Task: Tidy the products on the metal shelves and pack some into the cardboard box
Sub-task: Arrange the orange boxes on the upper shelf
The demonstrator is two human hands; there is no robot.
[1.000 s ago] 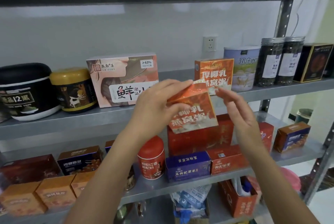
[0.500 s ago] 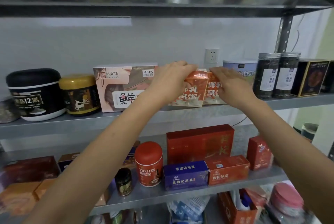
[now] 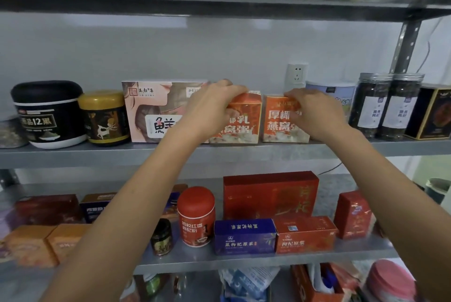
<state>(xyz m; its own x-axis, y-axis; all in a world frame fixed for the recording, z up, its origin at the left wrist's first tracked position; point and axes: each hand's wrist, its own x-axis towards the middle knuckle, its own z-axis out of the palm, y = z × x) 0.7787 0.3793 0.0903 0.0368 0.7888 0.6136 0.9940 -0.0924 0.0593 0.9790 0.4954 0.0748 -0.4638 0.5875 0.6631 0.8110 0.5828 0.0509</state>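
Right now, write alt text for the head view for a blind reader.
The left hand grips the left orange box and the right hand the right orange box, both upright, side by side on the metal shelf, beside a pink box.

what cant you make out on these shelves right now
Head view:
- left orange box: print partly covered by the left hand gripping it.
- right orange box: top corner covered by the right hand.
- pale tin: mostly behind that hand.
- lowest-shelf goods: blurred, cut by the bottom edge.
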